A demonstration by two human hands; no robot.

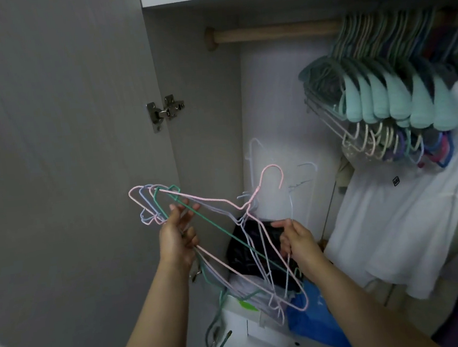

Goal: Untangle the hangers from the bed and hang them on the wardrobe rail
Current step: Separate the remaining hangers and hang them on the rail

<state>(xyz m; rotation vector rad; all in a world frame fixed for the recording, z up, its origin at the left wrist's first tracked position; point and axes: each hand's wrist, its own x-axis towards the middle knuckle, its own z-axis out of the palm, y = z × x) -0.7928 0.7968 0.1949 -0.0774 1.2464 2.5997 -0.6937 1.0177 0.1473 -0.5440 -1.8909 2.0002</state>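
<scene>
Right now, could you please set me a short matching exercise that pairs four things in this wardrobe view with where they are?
Things:
1. pink hanger
2. wardrobe rail
3. white T-shirt
4. door hinge

Places:
A. on the left door edge, above the hands
B. hanging at the right, below the teal hangers
C. across the top, its left stretch bare
D. in the bundle held by both hands, hook up

Pairs: 1-D, 2-C, 3-B, 4-A

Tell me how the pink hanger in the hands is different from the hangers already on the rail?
The pink hanger is tangled with others, gripped by both the left hand and the right hand; the hung hangers sit in a neat row on the wooden rail. The pink hanger is bare; some hung hangers carry clothes. All have hooks.
</scene>
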